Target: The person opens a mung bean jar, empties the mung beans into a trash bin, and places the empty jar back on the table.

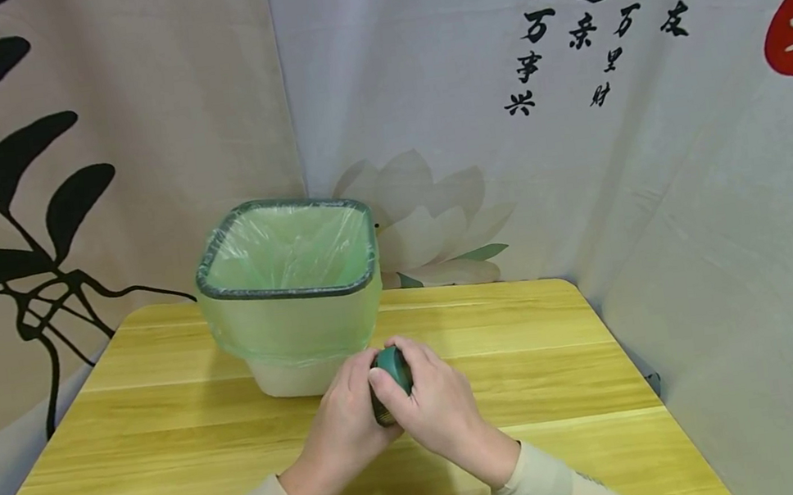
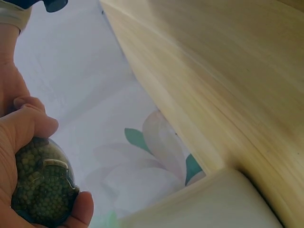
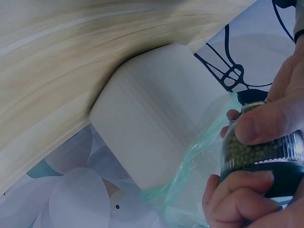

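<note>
A small clear jar point(image 1: 383, 414) full of green mung-bean-like grains is held between both hands above the wooden table. Its dark green lid point(image 1: 391, 361) shows between the thumbs in the head view. My left hand point(image 1: 348, 412) grips the jar from the left, and the grains point(image 2: 42, 190) show through its side in the left wrist view. From the right, my right hand point(image 1: 440, 403) wraps round the jar and lid, its thumb lying along them. In the right wrist view, fingers curl over the green band point(image 3: 280, 179) and hide part of the jar.
Just beyond the hands, a white bin point(image 1: 294, 378) stands on the wooden table point(image 1: 531, 371), lined with a green plastic bag point(image 1: 287, 327) folded over its dark rim. Printed cloth point(image 1: 419, 71) with a lotus and writing hangs behind the table's far edge.
</note>
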